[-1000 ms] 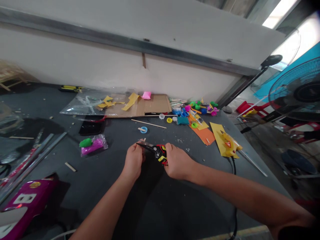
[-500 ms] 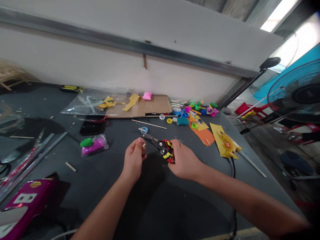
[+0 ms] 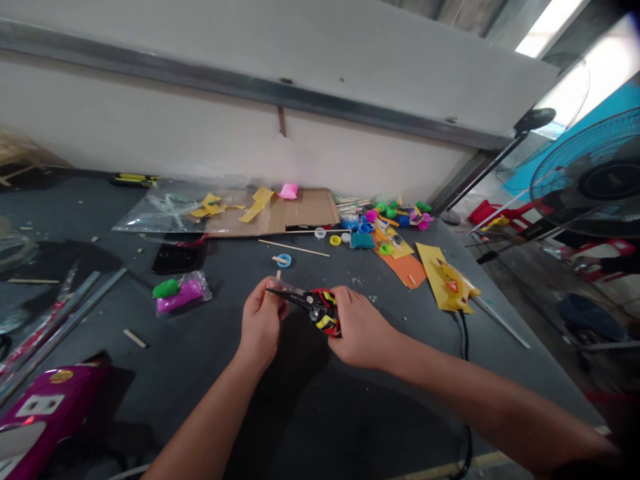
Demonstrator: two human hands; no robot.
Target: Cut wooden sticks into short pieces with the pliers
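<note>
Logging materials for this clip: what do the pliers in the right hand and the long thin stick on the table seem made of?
The pliers in the right hand: jaws look like dark steel, by their sheen; grips moulded red-and-yellow plastic or rubber. The stick: matt, pale, probably unfinished wood, too thin to be sure.

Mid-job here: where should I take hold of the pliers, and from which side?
Take the red-and-yellow handles of the pliers from the near side, as the right hand does. That end is thick and padded, while the slim black jaws point away toward the left hand and offer little to grip.
</note>
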